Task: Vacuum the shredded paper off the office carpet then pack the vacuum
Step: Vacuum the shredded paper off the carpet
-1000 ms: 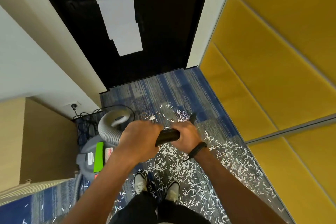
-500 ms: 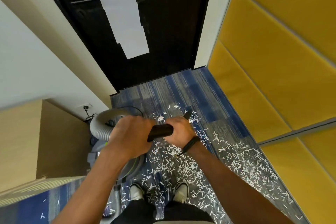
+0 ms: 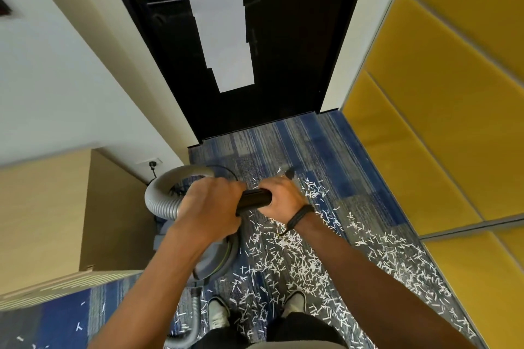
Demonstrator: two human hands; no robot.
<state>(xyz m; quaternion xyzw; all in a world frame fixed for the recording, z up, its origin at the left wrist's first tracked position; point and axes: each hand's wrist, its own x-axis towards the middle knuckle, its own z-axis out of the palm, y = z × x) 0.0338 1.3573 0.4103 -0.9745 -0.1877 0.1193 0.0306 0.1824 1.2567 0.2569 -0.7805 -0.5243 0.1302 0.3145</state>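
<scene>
Both the left hand (image 3: pixel 209 207) and right hand (image 3: pixel 283 197) grip the wand (image 3: pixel 253 199); the looping hose (image 3: pixel 163 195) could snag, leaving shredded paper (image 3: pixel 283 261) mid-carpet.

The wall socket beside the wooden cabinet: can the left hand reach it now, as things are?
Probably not at once. The left hand grips the black wand together with the right hand, and the grey hose loops between it and the wall socket.

One head-worn wide-angle view looks steeply down, close above both hands, toward the carpet (image 3: pixel 326 150) and door (image 3: pixel 283 37).
</scene>
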